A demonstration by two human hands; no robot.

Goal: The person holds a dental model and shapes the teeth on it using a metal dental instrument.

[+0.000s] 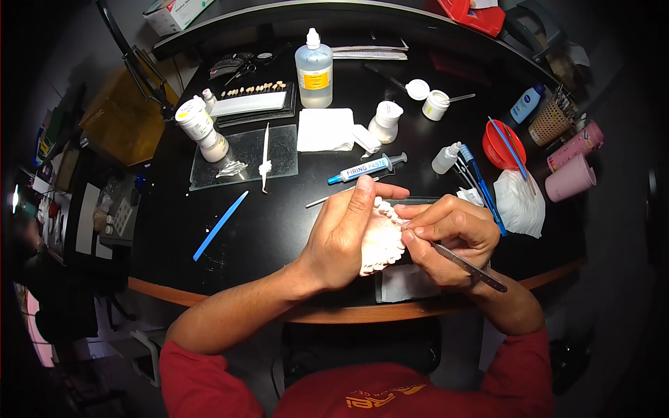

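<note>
My left hand is wrapped round the left and far side of a pale dental model, with its row of teeth facing up toward the camera. In my right hand a thin metal tool with a perforated handle is pinched. Its tip reaches the right side of the model's teeth, where my fingers partly hide it. Just beyond my hands lies a blue and white syringe labelled firing paste. A thin stick lies behind my left hand.
A glass plate with white paste and a spatula lies at left, near a blue stick. Farther back stand a clear bottle and white jars. At right are a red bowl, brushes and pink cups.
</note>
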